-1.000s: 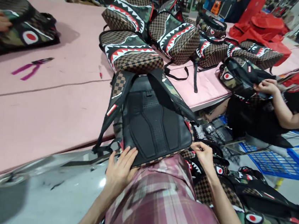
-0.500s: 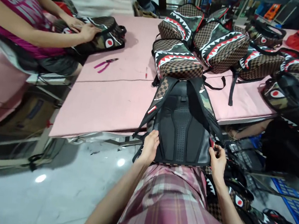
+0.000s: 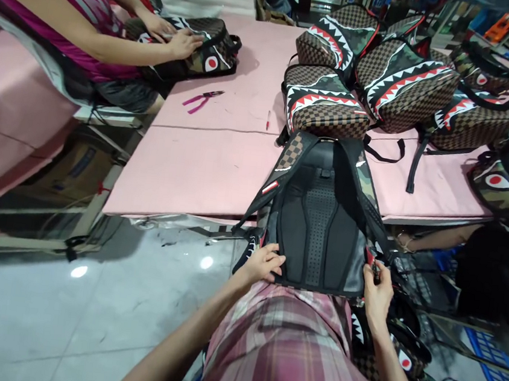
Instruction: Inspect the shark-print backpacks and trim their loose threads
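A backpack (image 3: 318, 221) rests against my lap and the table edge, its black padded back panel and shoulder straps facing up. My left hand (image 3: 266, 263) is closed on the pack's lower left side, fingers curled over the edge onto the panel. At the lower right side, my right hand (image 3: 378, 288) is pinched beside the red-trimmed edge. Something small and dark shows inside its fingers, too hidden to name. Beyond the pack's top lies a checkered backpack (image 3: 325, 104) with a shark-mouth print.
The pink-covered table (image 3: 193, 172) carries purple-handled pliers (image 3: 203, 100), a red-and-white pen (image 3: 268, 120) and several more shark-print backpacks (image 3: 406, 85). Across at left, a person's hands (image 3: 181, 42) press on another backpack (image 3: 209, 52). More bags (image 3: 405, 358) lie low at my right, near a blue crate (image 3: 495, 367).
My view has shifted, so the table and bags sit further right. My left hand has moved down toward the pack's lower corner, its fingers more curled. The right hand stays at the right side.
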`<state>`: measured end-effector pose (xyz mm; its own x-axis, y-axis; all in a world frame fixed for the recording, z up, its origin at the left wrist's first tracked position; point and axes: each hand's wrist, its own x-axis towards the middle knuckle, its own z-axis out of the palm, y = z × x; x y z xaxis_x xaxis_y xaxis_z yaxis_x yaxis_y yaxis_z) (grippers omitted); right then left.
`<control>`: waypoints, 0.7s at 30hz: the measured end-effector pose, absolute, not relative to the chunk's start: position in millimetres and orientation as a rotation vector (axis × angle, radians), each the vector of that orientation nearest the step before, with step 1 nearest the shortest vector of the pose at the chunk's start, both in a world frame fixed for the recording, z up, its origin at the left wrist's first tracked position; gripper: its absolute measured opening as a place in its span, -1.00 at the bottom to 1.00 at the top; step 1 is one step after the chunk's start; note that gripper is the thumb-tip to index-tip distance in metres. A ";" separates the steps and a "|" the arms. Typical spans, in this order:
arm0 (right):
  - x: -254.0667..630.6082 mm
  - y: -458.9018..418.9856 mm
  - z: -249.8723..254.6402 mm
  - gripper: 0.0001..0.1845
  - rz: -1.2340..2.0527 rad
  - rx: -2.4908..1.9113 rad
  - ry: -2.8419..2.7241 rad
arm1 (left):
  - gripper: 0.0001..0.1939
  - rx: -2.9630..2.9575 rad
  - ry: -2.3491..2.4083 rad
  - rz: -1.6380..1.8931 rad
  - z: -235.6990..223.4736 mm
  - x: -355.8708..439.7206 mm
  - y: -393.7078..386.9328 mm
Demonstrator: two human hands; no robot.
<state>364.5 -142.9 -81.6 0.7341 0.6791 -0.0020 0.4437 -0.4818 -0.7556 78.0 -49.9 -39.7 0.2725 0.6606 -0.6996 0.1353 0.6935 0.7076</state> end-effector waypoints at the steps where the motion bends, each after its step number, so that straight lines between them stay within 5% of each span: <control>1: 363.8 -142.7 -82.6 -0.44 0.388 -2.158 -0.843 | -0.59 0.734 1.246 0.420 -42.2 77.5 -43.9; 8: 363.0 -143.1 -86.8 -0.42 0.375 -2.166 -0.832 | -0.76 0.424 1.016 0.743 -44.6 89.1 -28.6; 11: 367.8 -144.7 -84.6 -0.41 0.381 -2.213 -0.845 | -0.71 0.422 0.863 0.595 -43.0 89.9 -38.6; 16: 377.3 -146.6 -71.8 -0.39 0.430 -2.180 -0.866 | -0.76 1.022 1.127 0.193 -42.0 71.5 -38.8; 21: 354.9 -128.8 -51.0 -0.50 0.299 -2.037 -0.965 | -0.76 1.415 1.426 0.365 -44.8 61.9 16.6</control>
